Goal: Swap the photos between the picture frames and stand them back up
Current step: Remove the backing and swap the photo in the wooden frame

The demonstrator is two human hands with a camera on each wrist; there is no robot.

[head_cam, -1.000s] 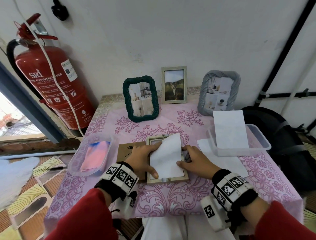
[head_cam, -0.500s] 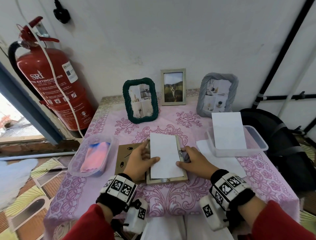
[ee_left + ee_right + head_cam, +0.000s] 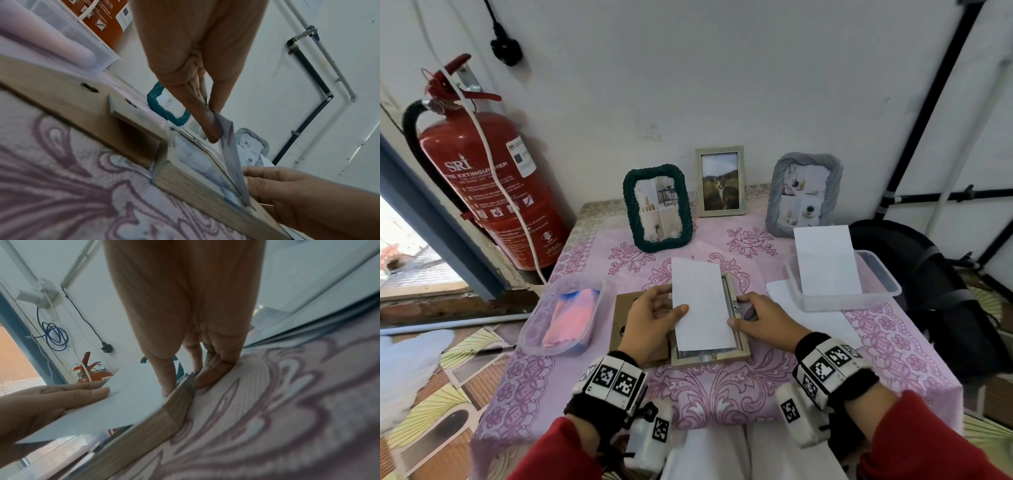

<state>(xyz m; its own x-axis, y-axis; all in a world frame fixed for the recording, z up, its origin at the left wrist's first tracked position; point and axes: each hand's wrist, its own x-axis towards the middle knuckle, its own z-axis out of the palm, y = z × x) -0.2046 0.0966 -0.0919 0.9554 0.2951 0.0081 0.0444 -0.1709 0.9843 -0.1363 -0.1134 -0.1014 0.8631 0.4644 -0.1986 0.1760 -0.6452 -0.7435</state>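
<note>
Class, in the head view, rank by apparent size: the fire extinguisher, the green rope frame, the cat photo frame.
1. Fire extinguisher, largest.
2. Green rope frame.
3. Cat photo frame, smallest; it stands slightly farther back.

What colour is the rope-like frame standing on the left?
Dark green frame, clearest in the head view.

Small table under a pink floral tablecloth (image 3: 722, 394). Sitting right on it: green rope-edged frame (image 3: 657, 209), slim wooden cat-photo frame (image 3: 720, 181), grey frame (image 3: 804, 195), two clear plastic tubs (image 3: 561, 315) (image 3: 842, 284), a pale wooden frame lying face down (image 3: 710, 358), and a brown backing board (image 3: 625, 318) beside it.
</note>
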